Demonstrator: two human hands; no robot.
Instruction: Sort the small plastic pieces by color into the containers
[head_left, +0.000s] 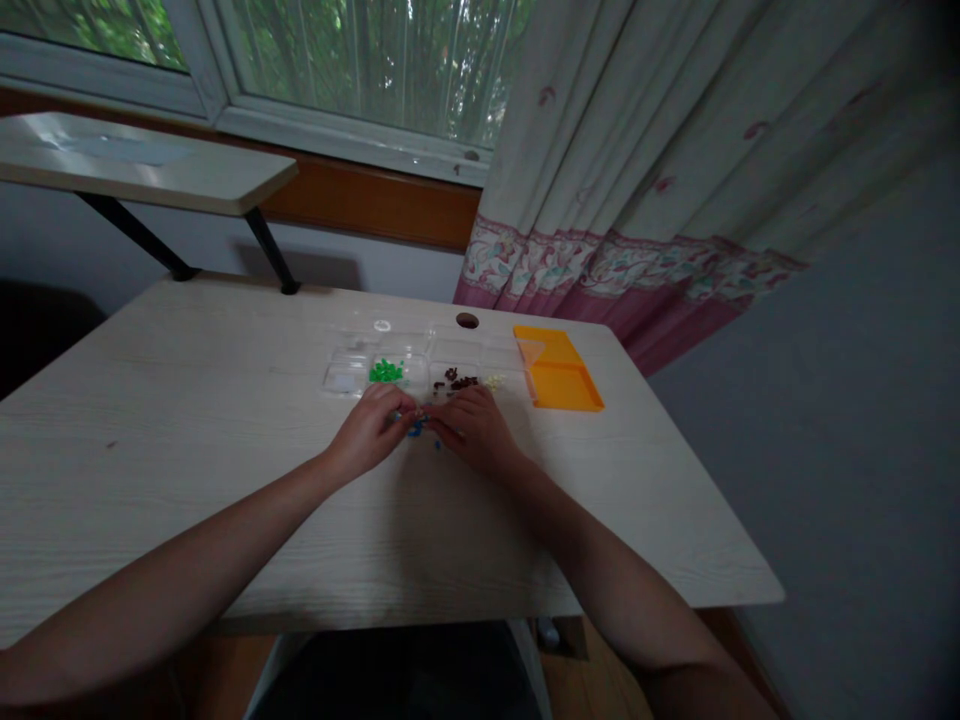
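Blue beads [417,429] on worktop [187,430] between my left grip [373,428] and right grip [472,425]; fingers curled, cannot tell if either pinches one.

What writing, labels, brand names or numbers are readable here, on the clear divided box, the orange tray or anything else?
None: no text can be read in this picture.
The clear divided box, the orange tray and the table show no lettering.
The curtain bears only a flowery border, not words.
The blue pieces on the table are too small to tell.
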